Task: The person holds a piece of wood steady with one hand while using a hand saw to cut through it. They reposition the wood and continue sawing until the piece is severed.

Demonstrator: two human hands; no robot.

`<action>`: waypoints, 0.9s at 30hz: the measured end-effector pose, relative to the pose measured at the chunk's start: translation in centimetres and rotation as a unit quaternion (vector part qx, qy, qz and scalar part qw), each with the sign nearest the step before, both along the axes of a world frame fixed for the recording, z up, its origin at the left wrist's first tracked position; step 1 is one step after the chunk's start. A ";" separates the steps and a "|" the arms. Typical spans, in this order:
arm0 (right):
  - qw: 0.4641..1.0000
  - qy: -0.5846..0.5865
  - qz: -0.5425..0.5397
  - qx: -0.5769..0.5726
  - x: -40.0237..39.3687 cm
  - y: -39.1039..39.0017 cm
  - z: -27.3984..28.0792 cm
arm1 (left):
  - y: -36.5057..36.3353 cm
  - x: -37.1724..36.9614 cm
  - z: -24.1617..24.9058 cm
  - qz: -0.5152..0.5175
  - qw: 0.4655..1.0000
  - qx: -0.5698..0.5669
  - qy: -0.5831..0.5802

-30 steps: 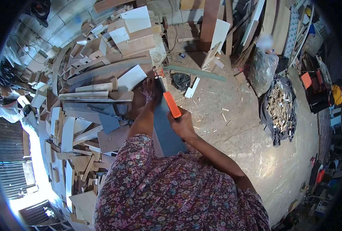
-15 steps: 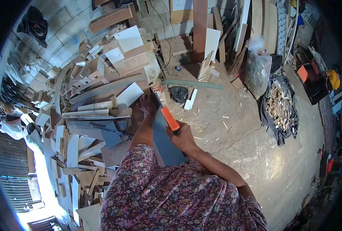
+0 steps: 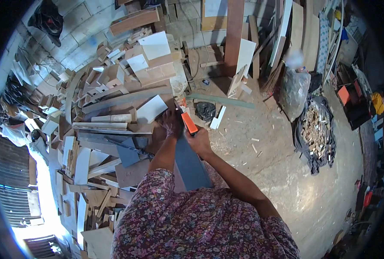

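My right hand point(image 3: 198, 140) is closed around the orange handle of a handsaw point(image 3: 189, 123). The saw points away from me, its narrow blade mostly hidden near my left hand. Beneath it, a long blue-grey board point(image 3: 192, 166) runs from my lap forward. My left hand point(image 3: 170, 122) lies at the board's far end, left of the saw, with its fingers stretched forward over dark wood. A bracelet circles that wrist. Exactly where the blade meets the wood cannot be made out.
Wood offcuts point(image 3: 110, 125) are heaped on the left. A black plastic bag point(image 3: 205, 111) and a white strip point(image 3: 218, 118) lie ahead on the floor. Tall planks point(image 3: 235, 39) lean against the wall. To the right are a clear sack point(image 3: 294, 93) and wood scraps point(image 3: 316, 129) on dark cloth.
My right hand and the saw have moved forward, away from my body, bringing the handle closer to my left hand. The left hand stays in about the same place. The view has shifted slightly.
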State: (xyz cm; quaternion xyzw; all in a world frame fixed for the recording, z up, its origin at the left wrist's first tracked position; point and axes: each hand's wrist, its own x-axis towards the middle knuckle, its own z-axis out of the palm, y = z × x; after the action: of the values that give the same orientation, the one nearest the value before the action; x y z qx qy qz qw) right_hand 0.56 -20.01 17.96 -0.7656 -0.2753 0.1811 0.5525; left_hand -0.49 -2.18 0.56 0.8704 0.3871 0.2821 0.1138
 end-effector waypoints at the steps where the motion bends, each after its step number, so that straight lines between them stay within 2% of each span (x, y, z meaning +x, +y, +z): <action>1: 1.000 -0.021 -0.003 -0.010 0.2 -0.1 -0.3 | -0.9 -0.2 1.6 0.000 1.000 0.004 0.013; 2: 0.999 -0.039 -0.006 -0.023 0.0 -0.3 -0.7 | -2.7 0.3 2.8 0.002 1.000 -0.001 0.014; 4: 1.000 -0.011 0.011 -0.017 -0.3 -1.2 -0.8 | -4.6 1.6 5.3 -0.043 0.988 -0.007 0.146; 6: 0.993 0.086 0.059 0.062 -1.8 -4.1 1.1 | -1.8 -1.5 6.8 -0.038 0.960 -0.039 0.276; 7: 0.995 0.061 0.062 0.040 -2.5 -5.0 2.2 | -0.6 -1.7 5.6 -0.024 0.962 -0.046 0.267; 8: 0.998 0.034 0.041 0.012 -2.5 -6.4 2.8 | -0.3 -0.7 2.7 -0.001 0.990 0.002 0.139; 9: 0.999 0.027 0.032 0.005 -2.0 -6.8 2.9 | -0.8 0.0 2.5 0.021 0.998 0.050 0.009; 11: 0.990 0.125 0.034 -0.051 -1.6 -7.0 3.1 | -1.3 -0.5 2.4 0.009 1.000 0.021 0.012; 12: 0.991 0.124 0.028 -0.050 -1.4 -6.4 2.9 | -1.6 -0.5 3.3 0.004 1.000 -0.003 0.015; 14: 0.999 0.026 0.039 -0.015 -2.1 -4.8 1.8 | -1.8 -0.5 3.1 0.008 0.998 -0.012 0.053; 16: 0.999 -0.009 0.037 0.018 -2.8 -3.2 1.0 | -1.3 -0.3 2.7 0.008 0.999 -0.039 0.035; 17: 0.996 -0.049 0.047 0.050 -3.2 -2.8 0.7 | -1.3 -0.7 3.2 -0.006 0.994 -0.070 0.083; 20: 0.997 -0.041 0.049 0.033 -4.0 -2.2 0.9 | 0.1 0.1 0.7 0.015 0.992 -0.067 0.105; 22: 0.998 -0.031 0.040 0.024 -3.6 -2.4 1.5 | 0.2 0.2 -0.1 0.003 0.997 -0.045 0.067; 24: 0.999 -0.024 0.037 0.026 -3.0 -2.8 1.8 | -1.5 -0.7 3.8 0.020 0.991 -0.051 0.123; 25: 0.999 -0.025 0.028 0.029 -2.7 -3.3 1.9 | 0.1 -0.1 0.9 0.004 0.993 -0.078 0.084; 27: 0.998 0.042 0.016 0.032 -2.0 -4.2 2.4 | -0.1 0.2 1.6 0.005 0.994 -0.076 0.074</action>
State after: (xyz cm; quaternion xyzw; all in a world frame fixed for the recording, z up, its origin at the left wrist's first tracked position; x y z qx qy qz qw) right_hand -1.45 -24.24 20.32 -0.7349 -0.2693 0.2130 0.5849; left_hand -0.34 -2.30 2.21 0.8759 0.4191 0.1869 0.1494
